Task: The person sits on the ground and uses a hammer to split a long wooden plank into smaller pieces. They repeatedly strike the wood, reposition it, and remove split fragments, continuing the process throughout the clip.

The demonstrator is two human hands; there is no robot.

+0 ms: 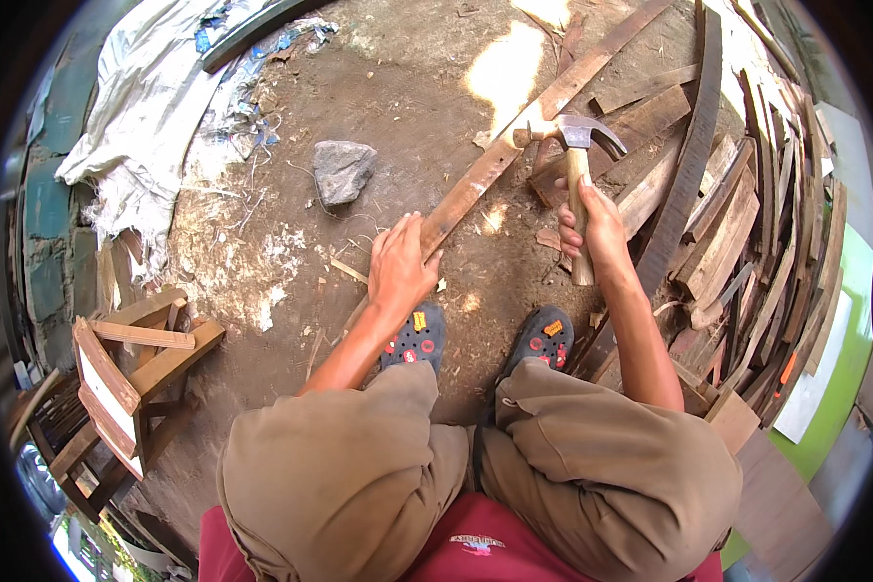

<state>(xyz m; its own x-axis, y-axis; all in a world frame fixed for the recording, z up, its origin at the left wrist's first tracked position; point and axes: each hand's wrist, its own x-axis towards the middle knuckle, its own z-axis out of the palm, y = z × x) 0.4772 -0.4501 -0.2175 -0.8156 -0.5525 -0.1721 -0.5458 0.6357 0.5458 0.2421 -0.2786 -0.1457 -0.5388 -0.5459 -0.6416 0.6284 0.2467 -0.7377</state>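
Note:
A claw hammer with a pale wooden handle is gripped in my right hand, its metal head upward at the far end of the handle. The head lies over or just beside a long narrow wooden plank, and I cannot tell whether they touch. My left hand is wrapped over the near part of that plank, which runs away to the upper right across the dirt ground. To the left of the plank rests a grey stone.
A heap of wooden boards fills the right side. At the left stands a small wooden frame, with a crumpled white sheet beyond it. My feet in dark clogs are close to the plank's near end.

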